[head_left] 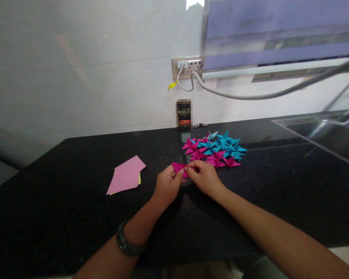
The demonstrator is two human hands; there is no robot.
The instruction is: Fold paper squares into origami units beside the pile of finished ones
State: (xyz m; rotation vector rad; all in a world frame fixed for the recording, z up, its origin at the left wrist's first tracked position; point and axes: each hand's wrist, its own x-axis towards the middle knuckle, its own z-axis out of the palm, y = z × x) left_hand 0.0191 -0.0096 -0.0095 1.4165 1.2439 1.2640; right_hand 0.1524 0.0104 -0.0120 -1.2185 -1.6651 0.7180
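Note:
A small folded piece of magenta origami paper (pixel 178 167) is held between both hands above the black countertop. My left hand (pixel 167 185) pinches its left and lower part, with the thumb on top. From the other side, my right hand (pixel 205 176) grips the right edge between thumb and fingers. The paper's upper left corner sticks out as a point; its right end is covered by my fingers. Just beyond my right hand lies a group of folded paper cranes, magenta ones (pixel 197 154) in front and at left, blue ones (pixel 225 145) behind and at right.
Pink paper sheets (pixel 129 174) with a yellow one beneath lie left on the black countertop (pixel 61 193). A phone-like object (pixel 184 113) leans on the wall, beside a beaded string (pixel 200 125). Cables hang from a wall socket (pixel 187 68). A sink (pixel 322 133) is at right.

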